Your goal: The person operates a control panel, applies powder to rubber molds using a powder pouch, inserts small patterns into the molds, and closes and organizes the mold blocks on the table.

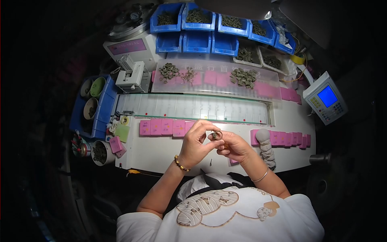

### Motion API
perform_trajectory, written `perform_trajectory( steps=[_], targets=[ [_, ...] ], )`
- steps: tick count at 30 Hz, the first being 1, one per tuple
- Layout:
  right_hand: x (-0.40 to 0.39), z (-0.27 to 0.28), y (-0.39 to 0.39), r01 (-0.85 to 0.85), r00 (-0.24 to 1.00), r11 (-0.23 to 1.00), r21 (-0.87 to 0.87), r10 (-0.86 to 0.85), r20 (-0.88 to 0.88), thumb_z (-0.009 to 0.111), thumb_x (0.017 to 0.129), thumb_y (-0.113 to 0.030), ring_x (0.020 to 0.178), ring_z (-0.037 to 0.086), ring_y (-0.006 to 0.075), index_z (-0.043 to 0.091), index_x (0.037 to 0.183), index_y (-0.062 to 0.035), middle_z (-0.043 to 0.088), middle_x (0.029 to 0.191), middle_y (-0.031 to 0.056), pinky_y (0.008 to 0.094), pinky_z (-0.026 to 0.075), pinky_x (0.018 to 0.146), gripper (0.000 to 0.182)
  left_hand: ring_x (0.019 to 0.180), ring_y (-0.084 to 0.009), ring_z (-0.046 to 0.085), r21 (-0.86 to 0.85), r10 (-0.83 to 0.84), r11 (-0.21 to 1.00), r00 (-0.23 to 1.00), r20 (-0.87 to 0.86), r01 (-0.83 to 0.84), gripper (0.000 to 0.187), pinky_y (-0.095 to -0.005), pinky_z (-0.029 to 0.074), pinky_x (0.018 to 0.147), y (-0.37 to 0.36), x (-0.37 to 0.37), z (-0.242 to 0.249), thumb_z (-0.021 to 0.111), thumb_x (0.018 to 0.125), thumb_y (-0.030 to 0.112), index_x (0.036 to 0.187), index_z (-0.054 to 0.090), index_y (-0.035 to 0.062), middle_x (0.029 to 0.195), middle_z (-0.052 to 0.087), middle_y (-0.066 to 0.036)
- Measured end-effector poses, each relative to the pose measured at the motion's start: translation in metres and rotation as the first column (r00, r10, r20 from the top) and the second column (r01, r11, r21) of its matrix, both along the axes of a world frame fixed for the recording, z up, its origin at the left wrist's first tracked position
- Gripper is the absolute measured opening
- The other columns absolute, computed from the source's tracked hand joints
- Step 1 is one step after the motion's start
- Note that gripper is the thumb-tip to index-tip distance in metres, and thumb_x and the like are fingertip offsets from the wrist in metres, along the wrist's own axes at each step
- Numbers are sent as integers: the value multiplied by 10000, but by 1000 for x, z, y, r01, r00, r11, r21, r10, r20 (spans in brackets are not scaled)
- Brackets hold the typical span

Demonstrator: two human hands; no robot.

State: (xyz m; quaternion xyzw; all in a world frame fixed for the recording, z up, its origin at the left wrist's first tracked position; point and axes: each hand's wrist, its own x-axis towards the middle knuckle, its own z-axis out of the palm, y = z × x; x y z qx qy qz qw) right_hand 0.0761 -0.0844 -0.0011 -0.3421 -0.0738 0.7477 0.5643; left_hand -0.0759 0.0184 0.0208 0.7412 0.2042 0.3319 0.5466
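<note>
My left hand (195, 142) and my right hand (235, 147) meet above the front of the white worktable. Between their fingertips is a small ring-shaped piece (217, 135), greyish green like the pieces in the piles. Both hands pinch it, and the fingers cover part of it. Beneath the hands, a tiny dark piece (210, 162) lies on the tabletop. A row of pink blocks (156, 127) with handwriting stands to the left of my left hand. To the right of my right hand lies a pale, wrapped cloth bundle (266, 147).
Behind the hands runs a glass-topped light panel (193, 107). A translucent tray (209, 86) bears piles of greyish-green pieces. Blue bins (166, 28) line the back. More pink blocks (282, 138) stand right, near a digital display unit (325, 98). Bowls sit in a blue crate (100, 117) at left.
</note>
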Motion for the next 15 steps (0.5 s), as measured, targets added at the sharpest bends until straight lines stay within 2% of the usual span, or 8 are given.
perform_trajectory(
  steps=[2, 4, 6, 7, 9, 11, 13, 15],
  targets=[
    [-1, 2, 3, 25, 998, 999, -24, -23, 54, 618, 964, -227, 627, 415, 14, 624, 1003, -88, 551, 856, -46, 149, 303, 486, 145, 610, -4, 366, -20, 21, 1000, 1000, -4, -21, 315, -181, 330, 515, 1, -1, 2, 840, 715, 54, 987, 685, 86, 977, 614, 19],
    [-2, 7, 6, 50, 993, 998, -47, -45, 107, 607, 969, -227, 621, 409, 16, 609, 991, -97, 557, 881, -38, 148, 314, 484, 133, 613, -17, 420, 58, 109, 993, 988, -106, -103, 300, -189, 345, 512, 3, -3, 8, 831, 720, 45, 976, 679, 82, 919, 637, 17],
    [-2, 11, 6, 125, 945, 990, -67, -98, 311, 604, 976, -255, 610, 384, 14, 616, 978, -107, 540, 814, -59, 156, 279, 488, 148, 626, -33, 459, 119, 128, 986, 989, -67, -120, 294, -200, 365, 515, 6, -1, 0, 827, 721, 37, 970, 675, 78, 895, 640, 12],
    [-2, 10, 6, 124, 945, 990, -68, -97, 312, 604, 976, -255, 610, 384, 14, 616, 978, -107, 540, 814, -59, 156, 279, 488, 148, 640, -49, 498, 180, 144, 974, 989, -27, -137, 289, -211, 384, 519, 6, 0, -3, 822, 722, 30, 964, 671, 74, 871, 642, 7],
    [-2, 5, 6, 88, 893, 996, -27, -67, 446, 627, 956, -284, 625, 379, 7, 658, 979, -138, 468, 709, -94, 168, 261, 517, 151, 661, -64, 524, 186, 125, 976, 991, -51, -113, 287, -223, 403, 527, 7, -2, -1, 816, 725, 22, 969, 672, 64, 862, 641, -3],
    [-5, 5, 8, 82, 880, 996, -39, -54, 471, 622, 954, -278, 624, 374, 6, 661, 963, -143, 467, 706, -98, 174, 263, 524, 141, 682, -79, 551, 193, 106, 977, 992, -76, -90, 285, -235, 421, 535, 7, -4, -2, 809, 728, 14, 975, 672, 53, 853, 639, -13],
    [-8, 5, 10, 74, 868, 996, -52, -39, 495, 618, 952, -271, 624, 369, 5, 664, 948, -148, 466, 703, -102, 179, 265, 531, 132, 704, -76, 550, 69, 65, 996, 991, -113, -57, 281, -239, 429, 546, 7, -7, -8, 799, 734, 2, 985, 677, 33, 855, 634, -25],
    [-11, 5, 12, 64, 886, 996, -61, -29, 463, 609, 948, -258, 623, 368, 7, 665, 943, -138, 474, 711, -100, 186, 273, 540, 132, 719, -73, 548, 67, 60, 996, 993, -104, -54, 277, -229, 427, 557, 9, -10, -9, 798, 736, 0, 985, 679, 27, 869, 631, -28]
  ],
)
